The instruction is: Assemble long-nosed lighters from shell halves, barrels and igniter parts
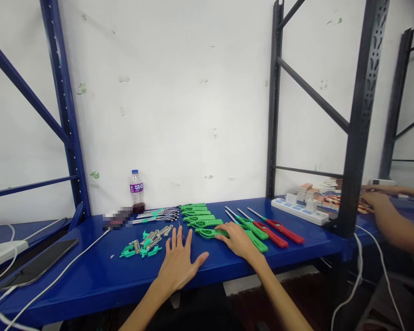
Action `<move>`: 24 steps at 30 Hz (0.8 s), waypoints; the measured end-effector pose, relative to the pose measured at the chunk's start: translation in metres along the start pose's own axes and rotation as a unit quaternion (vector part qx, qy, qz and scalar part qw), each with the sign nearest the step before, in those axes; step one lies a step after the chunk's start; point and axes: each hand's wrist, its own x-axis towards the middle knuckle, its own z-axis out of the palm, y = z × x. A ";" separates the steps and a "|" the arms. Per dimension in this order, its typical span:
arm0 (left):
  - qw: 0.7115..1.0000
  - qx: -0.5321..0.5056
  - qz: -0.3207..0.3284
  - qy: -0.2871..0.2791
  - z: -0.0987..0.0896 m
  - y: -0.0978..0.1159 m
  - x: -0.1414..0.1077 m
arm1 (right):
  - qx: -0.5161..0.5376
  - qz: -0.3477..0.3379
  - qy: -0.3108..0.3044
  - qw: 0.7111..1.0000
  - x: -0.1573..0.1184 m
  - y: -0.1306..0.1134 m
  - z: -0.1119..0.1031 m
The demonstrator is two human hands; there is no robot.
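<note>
My left hand (180,262) is spread palm-down over the blue table, fingers apart, holding nothing. My right hand (239,241) is curled over the right end of a green lighter casing (206,233), thumb and fingers on it. Behind that casing lies a column of several similar green casings (197,213). To the left of my left hand are small teal plastic parts (127,251) and clear cylinders (154,242). Metal lighter tubes (158,215) lie in a pile behind them. Right of my right hand are green lighters (253,228) and red lighters (285,230) with long metal tubes.
A bottle (137,191) stands by the wall. Phones (41,262) and white cables lie at the left. A white power strip (300,210) sits at the right, near a black rack post (360,124). Beyond it, another person's arms (393,216) reach over the table.
</note>
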 end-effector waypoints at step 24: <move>0.948 -0.299 -0.070 0.081 -0.007 -0.033 0.004 | 0.160 0.062 0.006 0.985 -0.005 0.003 -0.013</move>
